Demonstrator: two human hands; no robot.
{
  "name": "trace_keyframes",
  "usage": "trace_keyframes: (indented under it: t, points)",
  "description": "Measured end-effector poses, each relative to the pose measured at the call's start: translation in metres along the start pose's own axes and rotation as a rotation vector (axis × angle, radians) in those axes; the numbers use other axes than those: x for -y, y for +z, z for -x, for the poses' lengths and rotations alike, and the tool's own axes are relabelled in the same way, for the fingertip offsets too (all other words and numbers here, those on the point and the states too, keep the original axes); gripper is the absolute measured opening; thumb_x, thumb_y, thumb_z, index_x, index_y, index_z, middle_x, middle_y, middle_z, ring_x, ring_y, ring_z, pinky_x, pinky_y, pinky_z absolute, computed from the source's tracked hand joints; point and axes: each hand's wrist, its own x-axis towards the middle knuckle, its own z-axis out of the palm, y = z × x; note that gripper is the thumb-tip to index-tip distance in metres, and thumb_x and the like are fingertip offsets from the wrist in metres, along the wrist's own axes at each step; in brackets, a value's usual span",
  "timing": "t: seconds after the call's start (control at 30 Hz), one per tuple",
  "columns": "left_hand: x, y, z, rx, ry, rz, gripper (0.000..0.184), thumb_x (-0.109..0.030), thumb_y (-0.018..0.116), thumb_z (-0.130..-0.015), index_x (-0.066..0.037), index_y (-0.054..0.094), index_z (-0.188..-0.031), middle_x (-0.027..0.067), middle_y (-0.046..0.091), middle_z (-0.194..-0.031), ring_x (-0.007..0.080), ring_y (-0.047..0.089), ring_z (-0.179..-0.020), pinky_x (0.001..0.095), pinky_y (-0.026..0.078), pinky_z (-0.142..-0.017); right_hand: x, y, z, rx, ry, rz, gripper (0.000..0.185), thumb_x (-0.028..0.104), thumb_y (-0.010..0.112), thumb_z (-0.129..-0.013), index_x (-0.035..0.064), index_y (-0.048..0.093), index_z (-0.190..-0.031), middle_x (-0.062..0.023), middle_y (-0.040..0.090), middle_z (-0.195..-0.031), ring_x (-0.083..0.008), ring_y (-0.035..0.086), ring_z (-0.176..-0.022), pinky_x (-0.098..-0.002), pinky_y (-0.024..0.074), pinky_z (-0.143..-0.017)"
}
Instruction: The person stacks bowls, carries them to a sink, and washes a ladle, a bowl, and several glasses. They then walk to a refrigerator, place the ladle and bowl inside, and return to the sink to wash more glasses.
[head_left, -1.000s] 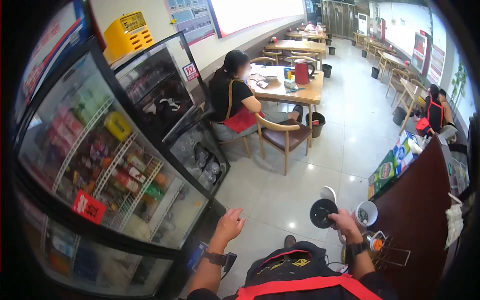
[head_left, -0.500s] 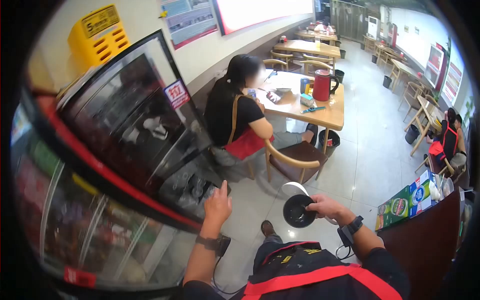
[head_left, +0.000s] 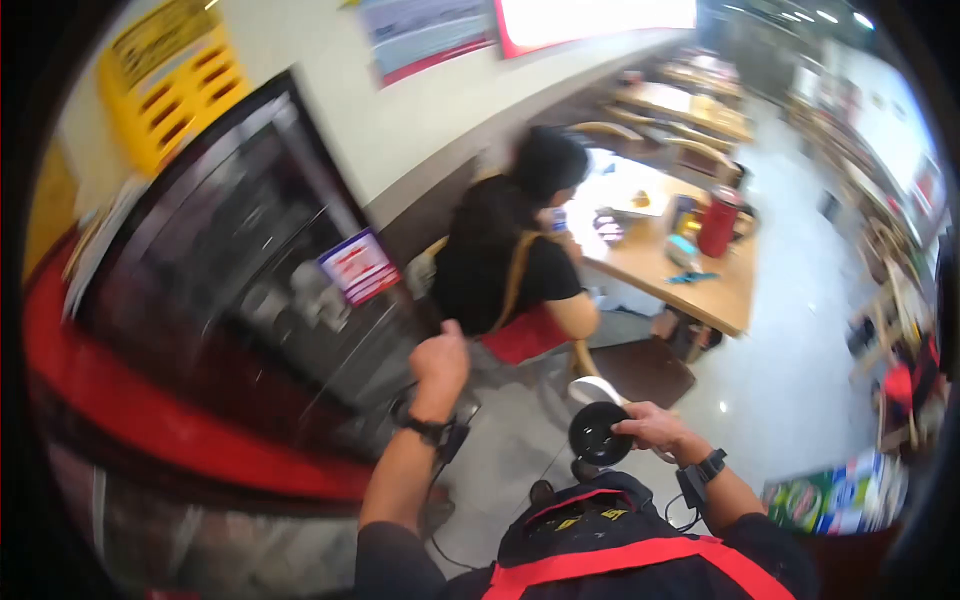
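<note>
Head view: the right hand (head_left: 655, 428) grips a black bowl (head_left: 598, 436) by its rim, in midair, while the left hand (head_left: 440, 365), well apart, is too blurred to read.

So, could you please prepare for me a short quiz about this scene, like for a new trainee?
1. Which of these is in the person's right hand?
A) a teapot
B) a black bowl
C) a pair of scissors

2. True or false: the red jug stands upright on the wooden table.

3. Fill in the colour: the slotted box at the upper left is ______.

Key: 1. B; 2. true; 3. yellow
</note>
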Motion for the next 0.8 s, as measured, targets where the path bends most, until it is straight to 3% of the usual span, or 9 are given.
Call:
trace_keyframes:
  t: [0.07,0.2,0.37,0.47,0.53,0.6,0.7,0.73,0.8]
  points:
    - [-0.003,0.004,0.016,-0.127,-0.031,-0.03,0.033,-0.015,0.054,-0.085,-0.008,0.055,-0.117,0.0114,0.066,-0.074,0.0302,0.068,-0.062,0.041,0.054,-0.053,0.013,-0.015,-0.035,0.094,-0.017,0.015,0.016,0.017,0.063,-0.086,0.0034,0.065,-0.093,0.0013,0.058,-0.069,-0.0069,0.05,-0.052,-0.0207,0.036,-0.045]
    - [-0.014,-0.002,0.076,-0.289,0.034,-0.095,0.044,-0.012,0.056,-0.078,-0.014,0.056,-0.122,0.0091,0.057,-0.074,0.026,0.061,-0.057,0.0391,0.05,-0.049,0.053,-0.029,-0.095,0.175,-0.005,0.023,0.014,0.013,0.061,-0.085,0.0022,0.064,-0.093,0.0003,0.059,-0.07,-0.0077,0.051,-0.052,-0.0219,0.0375,-0.045]
    - [-0.031,-0.023,0.183,-0.228,0.014,0.12,0.041,-0.012,0.059,-0.076,-0.01,0.06,-0.117,0.0125,0.058,-0.08,0.0263,0.059,-0.065,0.0367,0.049,-0.055,0.112,-0.003,-0.156,0.303,-0.089,0.126,0.013,0.011,0.059,-0.084,0.0021,0.063,-0.093,-0.0005,0.059,-0.073,-0.008,0.05,-0.053,-0.0218,0.0364,-0.044]
    - [-0.031,-0.021,0.246,-0.322,-0.015,0.207,0.036,-0.009,0.065,-0.074,-0.009,0.062,-0.11,0.0107,0.059,-0.085,0.0269,0.06,-0.066,0.037,0.05,-0.055,0.154,0.036,-0.189,0.457,-0.139,0.1,0.014,0.014,0.06,-0.083,0.0048,0.062,-0.093,0.0019,0.056,-0.072,-0.0069,0.047,-0.056,-0.0211,0.038,-0.048]
    - [-0.029,-0.024,0.28,-0.401,-0.06,0.2,0.033,-0.009,0.068,-0.074,-0.009,0.063,-0.107,0.0091,0.06,-0.087,0.027,0.061,-0.068,0.037,0.051,-0.055,0.188,0.074,-0.2,0.533,-0.216,0.064,0.013,0.012,0.06,-0.084,0.0043,0.062,-0.094,0.0011,0.055,-0.076,-0.0071,0.046,-0.055,-0.022,0.034,-0.044]
    - [-0.032,-0.024,0.312,-0.386,-0.17,0.129,0.032,-0.008,0.069,-0.073,-0.01,0.064,-0.104,0.008,0.06,-0.089,0.0269,0.062,-0.068,0.0371,0.051,-0.054,0.21,0.12,-0.231,0.606,-0.226,-0.032,0.013,0.007,0.057,-0.085,-0.003,0.058,-0.093,-0.0037,0.053,-0.072,-0.0093,0.042,-0.047,-0.0242,0.0295,-0.038]
    - [-0.031,-0.019,0.343,-0.417,-0.308,0.103,0.031,-0.008,0.069,-0.072,-0.011,0.064,-0.102,0.0071,0.059,-0.089,0.0273,0.061,-0.066,0.0376,0.051,-0.053,0.268,0.186,-0.25,0.644,-0.203,-0.074,0.012,0.01,0.061,-0.086,-0.0013,0.057,-0.089,-0.0066,0.054,-0.073,-0.0134,0.046,-0.045,-0.0273,0.0328,-0.035]
    - [-0.035,-0.014,0.353,-0.436,-0.358,0.114,0.03,-0.009,0.07,-0.072,-0.012,0.064,-0.102,0.007,0.059,-0.089,0.0275,0.061,-0.065,0.0377,0.051,-0.052,0.279,0.209,-0.271,0.748,-0.344,-0.038,0.013,0.011,0.062,-0.086,-0.001,0.057,-0.088,-0.0076,0.053,-0.071,-0.0143,0.047,-0.045,-0.0276,0.0325,-0.034]
    - [-0.04,-0.009,0.368,-0.414,-0.469,0.112,0.031,-0.009,0.07,-0.071,-0.013,0.063,-0.101,0.0076,0.057,-0.085,0.0281,0.06,-0.061,0.0382,0.05,-0.051,0.317,0.253,-0.278,0.742,-0.225,-0.087,0.014,0.01,0.064,-0.085,-0.0014,0.056,-0.09,-0.0081,0.053,-0.066,-0.0138,0.049,-0.047,-0.0253,0.0301,-0.031]
